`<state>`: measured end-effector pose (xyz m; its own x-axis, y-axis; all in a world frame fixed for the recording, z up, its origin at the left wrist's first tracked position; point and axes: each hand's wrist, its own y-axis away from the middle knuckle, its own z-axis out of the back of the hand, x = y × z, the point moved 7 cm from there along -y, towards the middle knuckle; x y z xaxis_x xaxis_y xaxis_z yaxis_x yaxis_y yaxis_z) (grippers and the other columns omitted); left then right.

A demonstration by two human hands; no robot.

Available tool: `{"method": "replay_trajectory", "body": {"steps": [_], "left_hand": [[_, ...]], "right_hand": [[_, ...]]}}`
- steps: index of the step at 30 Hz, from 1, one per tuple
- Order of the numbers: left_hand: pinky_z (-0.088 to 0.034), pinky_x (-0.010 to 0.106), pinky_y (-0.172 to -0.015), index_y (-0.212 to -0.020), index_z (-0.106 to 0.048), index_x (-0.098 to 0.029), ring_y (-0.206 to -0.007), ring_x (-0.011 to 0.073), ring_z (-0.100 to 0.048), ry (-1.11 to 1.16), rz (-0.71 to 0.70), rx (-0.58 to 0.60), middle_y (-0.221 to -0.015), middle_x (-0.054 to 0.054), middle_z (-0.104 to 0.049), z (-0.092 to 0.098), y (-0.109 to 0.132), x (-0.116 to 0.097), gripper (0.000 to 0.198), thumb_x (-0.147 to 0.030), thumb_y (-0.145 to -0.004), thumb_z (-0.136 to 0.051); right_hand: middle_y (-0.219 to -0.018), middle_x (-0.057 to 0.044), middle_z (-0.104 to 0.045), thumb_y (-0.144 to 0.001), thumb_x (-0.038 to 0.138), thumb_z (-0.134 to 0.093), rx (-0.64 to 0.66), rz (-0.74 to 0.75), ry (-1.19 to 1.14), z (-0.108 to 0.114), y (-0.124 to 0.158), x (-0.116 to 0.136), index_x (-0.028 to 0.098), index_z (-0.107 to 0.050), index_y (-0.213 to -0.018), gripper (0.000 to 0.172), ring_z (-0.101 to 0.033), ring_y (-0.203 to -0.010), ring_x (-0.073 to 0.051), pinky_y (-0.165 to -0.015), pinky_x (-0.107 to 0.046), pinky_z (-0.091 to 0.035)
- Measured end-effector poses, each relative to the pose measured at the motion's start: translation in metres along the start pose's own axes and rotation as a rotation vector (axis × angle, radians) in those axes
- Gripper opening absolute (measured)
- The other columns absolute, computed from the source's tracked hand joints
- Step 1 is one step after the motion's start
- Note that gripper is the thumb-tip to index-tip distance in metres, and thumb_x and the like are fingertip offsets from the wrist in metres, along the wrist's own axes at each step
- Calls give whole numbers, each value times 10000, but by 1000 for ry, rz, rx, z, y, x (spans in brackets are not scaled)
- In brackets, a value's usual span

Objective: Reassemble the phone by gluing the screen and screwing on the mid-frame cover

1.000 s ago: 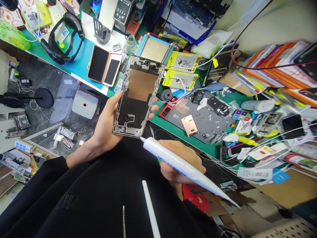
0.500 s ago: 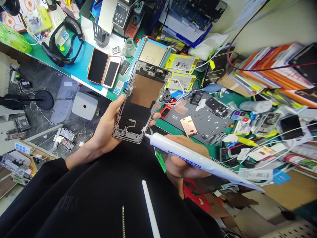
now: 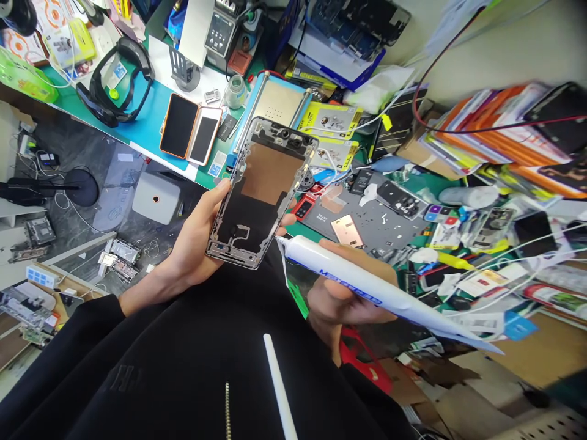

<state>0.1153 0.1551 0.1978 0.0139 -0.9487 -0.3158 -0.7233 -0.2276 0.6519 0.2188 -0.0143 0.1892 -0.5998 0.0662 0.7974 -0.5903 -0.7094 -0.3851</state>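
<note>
My left hand (image 3: 195, 235) is closed around the long edges of a phone frame (image 3: 250, 223), thumb on one side and fingertips on the other. The frame is tilted, its bare inside facing me, with a copper-brown patch above a black area. In my right hand (image 3: 351, 287) is a white glue tube (image 3: 339, 269) with blue lettering, held in a closed grip. Its thin nozzle points at the frame's lower right edge; whether it touches I cannot tell. A fine pale strand hangs below the nozzle.
A grey work mat (image 3: 367, 214) with small parts and a copper-coloured plate lies beyond my right hand. Two phones in an orange case (image 3: 180, 125), a black headset (image 3: 117, 85) and a glass jar (image 3: 236, 91) stand on the bench. Stacked packets (image 3: 486, 137) are at right.
The tube's nozzle has moved up and slightly right along the frame's edge, from near the bottom corner. A pale strand now hangs from it. My left hand holds the frame nearly still.
</note>
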Motion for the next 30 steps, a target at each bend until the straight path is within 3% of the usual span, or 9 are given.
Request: {"method": "replay_trajectory", "body": {"steps": [3,5,15,23,30], "left_hand": [[-671,558,-1137,-1592,-695,-272,-1353,416,-796,4,0,-19,-1297,66,-874,1,0,0,568,-590,-1163,-501],[-670,563,-1139,-1573,-710,-259,-1355,426,-792,0,0,-18,-1289,71,-876,1,0,1,563,-588,-1140,-562],[-676,556,-1116,-1494,-760,-250,-1345,431,-794,-35,26,20,-1245,81,-881,-3,-1,3,543,-605,-1124,-579],[-679,546,-1118,-1482,-764,-253,-1315,425,-810,-51,44,62,-1228,85,-885,-3,-1,3,552,-622,-1089,-644],[-683,525,-1137,-1477,-764,-172,-1277,409,-832,-48,91,102,-1160,122,-894,-3,0,5,641,-654,-1062,-691]], "right_hand": [[-1002,-55,-824,-1176,476,-572,-215,74,-19,13,-13,11,326,-749,-1437,349,-806,-760,-259,-630,-403,-669],[-987,-58,-827,-1168,457,-600,-264,101,-12,15,-21,17,298,-796,-1387,334,-805,-746,-256,-630,-401,-676],[-871,-40,-819,-1117,512,-715,-363,152,60,20,-37,19,241,-845,-1191,310,-778,-685,-232,-600,-365,-648],[-867,-44,-819,-1113,482,-720,-421,147,77,22,-46,17,230,-854,-1141,287,-784,-702,-236,-614,-361,-657],[-961,-25,-838,-1124,476,-697,-371,155,35,22,-54,17,284,-837,-1295,293,-800,-751,-227,-626,-357,-675]]}}
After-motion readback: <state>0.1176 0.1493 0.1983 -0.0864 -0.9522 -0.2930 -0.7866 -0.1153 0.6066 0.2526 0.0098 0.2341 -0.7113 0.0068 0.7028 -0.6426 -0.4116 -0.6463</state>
